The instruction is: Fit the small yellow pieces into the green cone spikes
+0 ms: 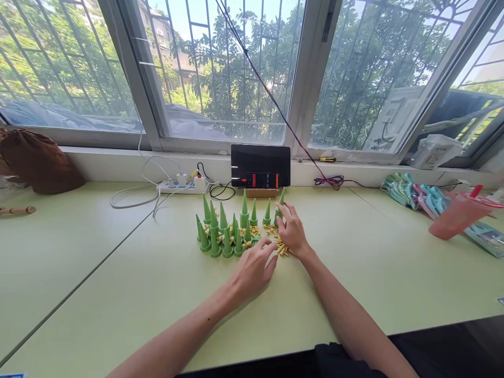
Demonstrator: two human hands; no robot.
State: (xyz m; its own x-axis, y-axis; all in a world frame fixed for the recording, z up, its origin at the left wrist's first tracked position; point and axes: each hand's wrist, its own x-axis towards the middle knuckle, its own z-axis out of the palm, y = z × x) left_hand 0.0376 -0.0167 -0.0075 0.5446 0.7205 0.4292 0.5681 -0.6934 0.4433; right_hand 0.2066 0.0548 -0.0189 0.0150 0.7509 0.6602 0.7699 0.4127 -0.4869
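Green pointed cones (214, 241) with round bases stand upright in a cluster on the table. Small yellow peg-like pieces (255, 231) lie among them, and more yellow pieces (282, 248) are heaped between my hands. My right hand (293, 229) has its fingers round a green cone (282, 197) at the cluster's right end; its lower part is partly covered. Low at the front right of the cones is my left hand (254, 265), thumb apart from the bent fingers. Beside its fingertips sits a low green piece (255, 239), partly hidden.
Behind the cones, a phone (264, 180) showing a timer leans against a black tablet (260, 157). A power strip (183, 186) with white cables lies left of it. A pink cup with straw (459, 215) and plastic packets (401, 191) are at right; a brown bag (39, 163) at left.
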